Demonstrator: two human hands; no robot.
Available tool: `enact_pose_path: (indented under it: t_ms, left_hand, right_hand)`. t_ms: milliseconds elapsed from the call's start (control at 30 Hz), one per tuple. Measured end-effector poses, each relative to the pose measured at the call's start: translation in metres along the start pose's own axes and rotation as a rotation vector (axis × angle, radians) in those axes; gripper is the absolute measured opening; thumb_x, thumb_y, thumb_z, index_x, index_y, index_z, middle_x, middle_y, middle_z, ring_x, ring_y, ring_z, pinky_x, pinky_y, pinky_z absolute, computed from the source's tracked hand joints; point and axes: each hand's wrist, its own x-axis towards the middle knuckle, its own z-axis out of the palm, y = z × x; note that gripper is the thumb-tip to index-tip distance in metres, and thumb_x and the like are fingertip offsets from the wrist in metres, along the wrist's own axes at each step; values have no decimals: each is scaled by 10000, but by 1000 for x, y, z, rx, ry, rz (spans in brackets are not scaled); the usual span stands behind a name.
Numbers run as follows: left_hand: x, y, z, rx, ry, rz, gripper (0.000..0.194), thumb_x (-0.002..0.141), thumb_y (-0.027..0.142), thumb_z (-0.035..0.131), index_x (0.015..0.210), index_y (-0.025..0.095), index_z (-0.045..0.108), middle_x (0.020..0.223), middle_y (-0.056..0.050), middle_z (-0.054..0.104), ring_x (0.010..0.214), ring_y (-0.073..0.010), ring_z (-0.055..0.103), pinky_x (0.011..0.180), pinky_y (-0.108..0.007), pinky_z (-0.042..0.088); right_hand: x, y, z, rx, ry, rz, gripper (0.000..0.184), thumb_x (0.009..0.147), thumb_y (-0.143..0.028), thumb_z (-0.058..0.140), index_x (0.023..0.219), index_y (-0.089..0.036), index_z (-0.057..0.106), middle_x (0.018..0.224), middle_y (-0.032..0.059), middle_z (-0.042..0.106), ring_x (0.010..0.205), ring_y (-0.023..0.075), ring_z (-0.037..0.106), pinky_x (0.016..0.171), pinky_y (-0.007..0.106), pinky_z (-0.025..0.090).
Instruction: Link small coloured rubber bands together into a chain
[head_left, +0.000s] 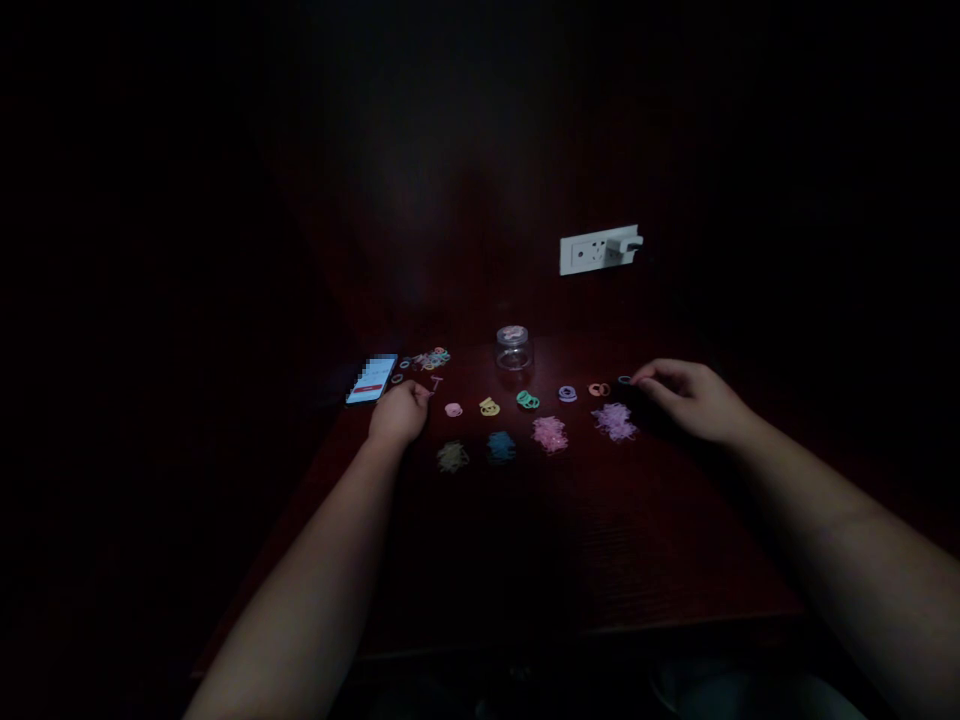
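My left hand [400, 412] rests low over the table's left side with its fingers curled together. What they hold, if anything, is too small and dark to make out; a small pink band [436, 382] lies just beyond the fingertips. On the right, my right hand [688, 396] pinches at a blue hair tie [624, 380] at the end of the row. That row also has pink [454, 410], yellow [490, 407], green [528, 400], purple [567, 394] and orange hair ties [599, 390]. Nearer me lie heaps of small elastics: yellowish [453, 457], blue [501, 447], pink [550, 434] and lilac [615, 422].
A clear lidded jar [513, 350] stands behind the row. Mixed hair ties [433, 358] are heaped at the back left, beside a lit phone [372, 379]. A white wall socket [598, 250] holds a plug. The dark red table [525, 560] ends at a front edge near me.
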Motion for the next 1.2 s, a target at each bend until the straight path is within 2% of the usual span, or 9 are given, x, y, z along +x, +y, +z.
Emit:
enact_pose_path:
  t_ms: [133, 300, 367, 467, 567, 633, 767, 933, 1200]
  left_hand:
    - [-9, 12, -5, -108, 89, 107, 191, 912, 350, 512, 951, 233, 659, 944, -42, 739, 843, -207, 673, 745, -284, 483]
    - [-31, 42, -9, -353, 98, 396, 143, 921, 307, 538, 955, 209, 637, 863, -13, 715, 762, -151, 663, 737, -251, 484]
    - [-39, 55, -9, -363, 100, 546, 103, 900, 292, 592, 932, 207, 641, 872, -12, 707, 798, -153, 652, 761, -260, 480]
    - [-48, 71, -9, -342, 94, 720, 64, 885, 270, 636, 888, 205, 633, 852, -6, 688, 816, -159, 624, 766, -279, 468]
    - [-52, 79, -8, -363, 78, 792, 67, 869, 260, 672, 880, 209, 630, 843, -1, 681, 804, -155, 617, 743, -279, 471]
    - [-53, 81, -7, -384, 68, 814, 68, 862, 251, 684, 880, 211, 631, 844, 1, 683, 800, -152, 622, 741, -280, 476]
    - [-54, 81, -8, -389, 82, 825, 78, 860, 255, 690, 878, 211, 628, 848, 4, 693, 794, -149, 628, 735, -280, 480]
    - [-57, 83, -10, -383, 110, 838, 100, 861, 285, 693, 869, 209, 630, 835, 9, 692, 791, -141, 620, 726, -271, 479]
    - [-58, 85, -10, -373, 114, 899, 78, 871, 262, 678, 879, 208, 623, 830, 16, 694, 783, -134, 624, 744, -275, 481]
  right_hand:
    - [1, 2, -2, -19, 26, 11, 290, 885, -446, 557, 863, -179, 666, 803, 88, 708, 686, 210, 633, 597, 339, 508]
    - [-5, -9, 8, -79, 60, -12, 258, 897, -415, 553, 875, -180, 657, 786, 67, 694, 645, 190, 617, 584, 311, 480]
    - [-7, -28, 21, -90, 28, -84, 225, 908, -375, 543, 883, -181, 654, 797, 60, 692, 669, 185, 623, 607, 302, 476]
    - [-6, -68, 47, -153, -139, -283, 151, 881, -305, 582, 938, -191, 661, 745, 25, 660, 676, 169, 606, 681, 305, 462]
    - [4, -102, 70, -166, -215, -248, 258, 838, -274, 638, 1087, -208, 634, 778, 4, 664, 673, 157, 596, 641, 283, 429]
    - [12, -113, 82, -103, -225, -167, 212, 836, -270, 636, 1039, -209, 632, 742, -9, 652, 621, 141, 574, 583, 263, 399]
    - [21, -103, 96, 10, -211, -139, 94, 842, -280, 631, 891, -200, 641, 721, -13, 623, 608, 127, 550, 565, 250, 393]
    - [16, -80, 95, 45, -205, -207, 151, 874, -335, 613, 897, -190, 648, 712, -4, 596, 604, 133, 545, 570, 262, 403]
    - [17, -74, 96, 117, -239, -226, 203, 922, -322, 548, 784, -187, 609, 649, -6, 576, 577, 130, 539, 557, 265, 399]
